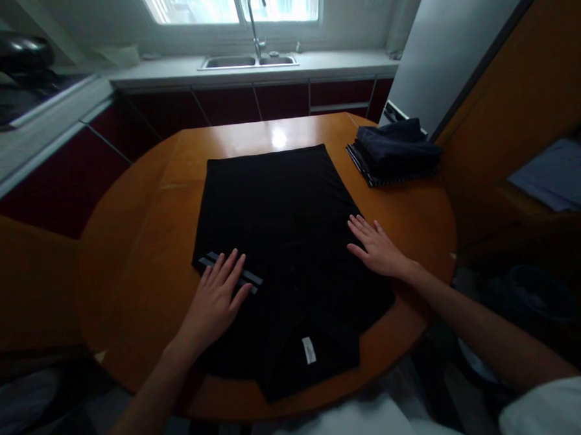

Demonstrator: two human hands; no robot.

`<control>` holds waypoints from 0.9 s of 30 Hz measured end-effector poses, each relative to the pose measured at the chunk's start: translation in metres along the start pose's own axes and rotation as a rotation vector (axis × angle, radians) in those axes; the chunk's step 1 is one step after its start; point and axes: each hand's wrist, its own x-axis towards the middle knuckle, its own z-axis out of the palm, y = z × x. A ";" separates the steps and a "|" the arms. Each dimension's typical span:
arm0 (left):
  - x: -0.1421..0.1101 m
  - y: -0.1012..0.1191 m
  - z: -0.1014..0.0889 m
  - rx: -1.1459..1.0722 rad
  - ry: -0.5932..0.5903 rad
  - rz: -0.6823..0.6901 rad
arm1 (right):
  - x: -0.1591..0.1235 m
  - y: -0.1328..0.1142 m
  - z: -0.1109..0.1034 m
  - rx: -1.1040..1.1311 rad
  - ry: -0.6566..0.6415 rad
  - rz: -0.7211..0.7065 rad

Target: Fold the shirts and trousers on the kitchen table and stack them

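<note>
While resting both palms down, have the black fabric shirt (275, 205) laid flat over the middle of the oval orange-brown wooden table (131, 252), hem towards twelve o'clock and the black collar (336, 354) towards six, near the table's edge. See the small white label (309, 350) inside the collar. At eight o'clock, press the left hand (219, 299) on the two light-grey stripes (253, 280) near the shirt's side — fingers loosely spread, thumb out to the side, pinching nothing. At three o'clock, rest the right hand (377, 248) on the shirt near its other side edge, fingers straight and close to one another, thumb apart, likewise pinching nothing.

Farther out, find the folded pile of dark blue and black cloth (396, 148) on the table at about two o'clock, apart from the shirt and the right hand. Beyond the table at twelve, make out the pale countertop (160, 68) with the two-basin steel sink (231, 62) and the tall curved metal tap (256, 24), below the bright window (284, 0). Towards ten o'clock, catch the dark metal pan (11, 50) over the black stovetop (14, 102) — too dim for finer detail.
</note>
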 end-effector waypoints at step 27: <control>0.092 0.185 -0.048 -0.191 -0.155 0.843 | 0.012 0.026 -0.018 0.326 0.440 0.071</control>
